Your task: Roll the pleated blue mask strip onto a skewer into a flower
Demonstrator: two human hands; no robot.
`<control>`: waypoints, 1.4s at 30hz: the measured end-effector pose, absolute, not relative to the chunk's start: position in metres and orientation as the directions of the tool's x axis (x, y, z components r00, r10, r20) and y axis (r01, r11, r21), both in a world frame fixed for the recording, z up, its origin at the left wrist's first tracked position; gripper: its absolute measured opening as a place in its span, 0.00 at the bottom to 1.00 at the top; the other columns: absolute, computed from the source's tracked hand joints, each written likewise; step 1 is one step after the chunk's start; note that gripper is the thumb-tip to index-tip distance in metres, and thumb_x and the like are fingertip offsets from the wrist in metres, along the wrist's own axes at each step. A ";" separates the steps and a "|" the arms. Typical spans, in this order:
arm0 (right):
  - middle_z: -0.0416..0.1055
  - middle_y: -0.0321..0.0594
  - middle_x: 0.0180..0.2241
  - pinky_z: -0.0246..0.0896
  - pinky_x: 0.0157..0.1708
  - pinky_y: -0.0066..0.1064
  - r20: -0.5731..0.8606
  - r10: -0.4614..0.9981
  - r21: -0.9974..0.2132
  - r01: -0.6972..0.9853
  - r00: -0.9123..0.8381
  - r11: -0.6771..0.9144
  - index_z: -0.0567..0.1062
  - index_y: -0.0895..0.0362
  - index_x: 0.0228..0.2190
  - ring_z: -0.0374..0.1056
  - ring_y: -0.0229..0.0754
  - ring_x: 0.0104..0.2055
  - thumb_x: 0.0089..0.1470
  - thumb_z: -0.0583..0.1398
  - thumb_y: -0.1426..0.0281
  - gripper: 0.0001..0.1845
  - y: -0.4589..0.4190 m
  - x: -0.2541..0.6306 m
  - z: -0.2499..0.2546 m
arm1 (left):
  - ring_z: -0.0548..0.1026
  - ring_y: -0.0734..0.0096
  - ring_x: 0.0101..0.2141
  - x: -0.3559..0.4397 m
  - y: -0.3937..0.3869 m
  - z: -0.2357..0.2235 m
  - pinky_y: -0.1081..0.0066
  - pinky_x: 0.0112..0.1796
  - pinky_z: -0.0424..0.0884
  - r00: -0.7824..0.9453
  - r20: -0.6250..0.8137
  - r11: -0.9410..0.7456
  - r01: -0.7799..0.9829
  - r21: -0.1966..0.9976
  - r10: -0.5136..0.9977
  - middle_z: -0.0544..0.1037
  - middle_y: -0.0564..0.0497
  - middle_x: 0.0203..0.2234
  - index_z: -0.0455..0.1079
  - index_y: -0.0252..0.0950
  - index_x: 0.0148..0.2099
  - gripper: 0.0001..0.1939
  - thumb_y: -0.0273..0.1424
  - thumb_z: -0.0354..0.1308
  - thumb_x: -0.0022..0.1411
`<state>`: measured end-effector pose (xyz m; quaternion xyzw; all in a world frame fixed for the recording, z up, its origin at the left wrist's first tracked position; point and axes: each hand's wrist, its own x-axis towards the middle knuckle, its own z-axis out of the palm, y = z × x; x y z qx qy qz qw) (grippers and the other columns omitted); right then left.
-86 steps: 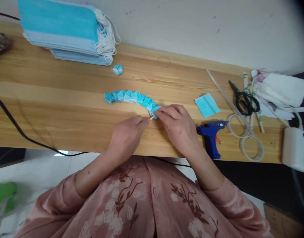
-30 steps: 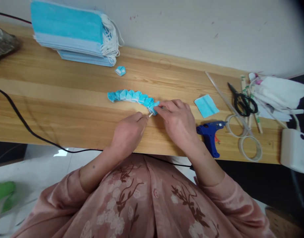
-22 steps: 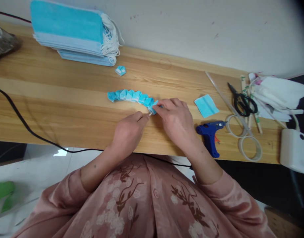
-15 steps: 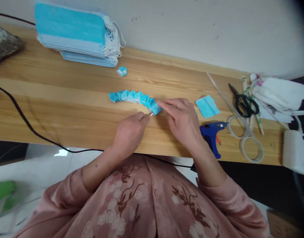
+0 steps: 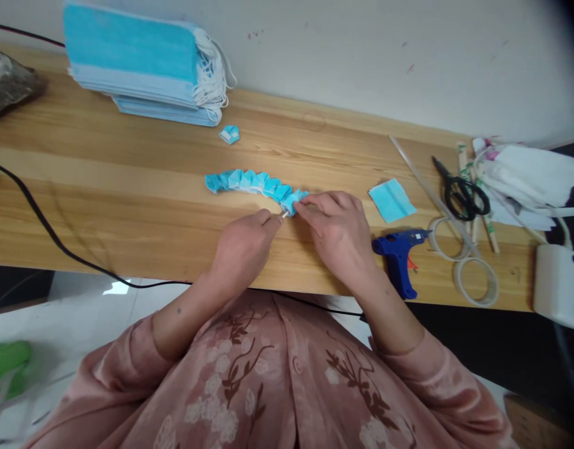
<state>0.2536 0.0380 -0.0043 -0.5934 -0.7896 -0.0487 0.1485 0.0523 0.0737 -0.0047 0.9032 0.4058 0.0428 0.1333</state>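
Observation:
A curved strip of overlapping folded blue pieces lies on the wooden table. My left hand is closed around a thin pale stick, whose tip meets the strip's right end. With thumb and forefinger, my right hand pinches the folded blue piece at that same end. Right of this hand lies a flat blue square, and a blue hot glue gun rests by the table's front edge. One small folded blue piece lies apart, behind the strip.
A stack of blue face masks stands at the back left. To the right are black-handled scissors, a clear glue stick, tape rolls and a white box. A black cable crosses the table's left side.
My right fingers have drawn together into a pinch on the strip's end piece, which is now more gathered. My left hand has stayed nearly in place with the stick.

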 end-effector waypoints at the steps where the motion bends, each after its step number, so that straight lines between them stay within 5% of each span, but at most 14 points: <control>1: 0.81 0.41 0.50 0.58 0.50 0.44 0.284 0.925 -0.089 0.953 -0.253 0.288 0.82 0.51 0.50 0.67 0.49 0.50 0.66 0.54 0.79 0.21 0.039 0.253 -0.003 | 0.77 0.61 0.35 0.052 0.074 -0.005 0.66 0.31 0.68 0.662 -0.029 -0.631 0.726 0.274 0.749 0.79 0.44 0.39 0.75 0.34 0.54 0.18 0.25 0.44 0.76; 13: 0.80 0.41 0.46 0.56 0.49 0.43 0.183 0.940 -0.030 0.954 -0.287 0.297 0.83 0.52 0.42 0.66 0.50 0.48 0.67 0.55 0.78 0.17 0.059 0.244 0.011 | 0.77 0.61 0.37 0.052 0.070 -0.008 0.67 0.34 0.69 0.598 0.005 -0.566 0.755 0.331 0.801 0.79 0.45 0.42 0.76 0.35 0.52 0.13 0.29 0.50 0.75; 20: 0.81 0.43 0.42 0.56 0.50 0.44 0.127 0.938 -0.059 0.941 -0.323 0.333 0.84 0.53 0.38 0.68 0.50 0.45 0.65 0.54 0.78 0.18 0.071 0.244 0.017 | 0.77 0.62 0.37 0.051 0.074 -0.008 0.68 0.35 0.69 0.620 0.012 -0.590 0.740 0.322 0.785 0.80 0.45 0.39 0.75 0.34 0.51 0.16 0.24 0.45 0.75; 28: 0.82 0.41 0.46 0.60 0.50 0.41 0.370 0.900 -0.186 0.931 -0.229 0.313 0.83 0.52 0.49 0.71 0.46 0.45 0.66 0.53 0.78 0.22 0.048 0.259 0.006 | 0.78 0.60 0.37 0.051 0.080 0.001 0.66 0.34 0.68 0.638 -0.052 -0.585 0.734 0.345 0.769 0.80 0.45 0.37 0.76 0.35 0.50 0.17 0.23 0.44 0.75; 42: 0.81 0.41 0.50 0.59 0.50 0.41 0.344 0.878 -0.027 0.931 -0.332 0.363 0.82 0.53 0.50 0.68 0.48 0.48 0.67 0.54 0.80 0.20 0.054 0.249 -0.006 | 0.79 0.60 0.40 0.050 0.080 -0.008 0.66 0.37 0.71 0.624 -0.015 -0.581 0.735 0.350 0.781 0.81 0.43 0.41 0.76 0.33 0.52 0.16 0.26 0.46 0.76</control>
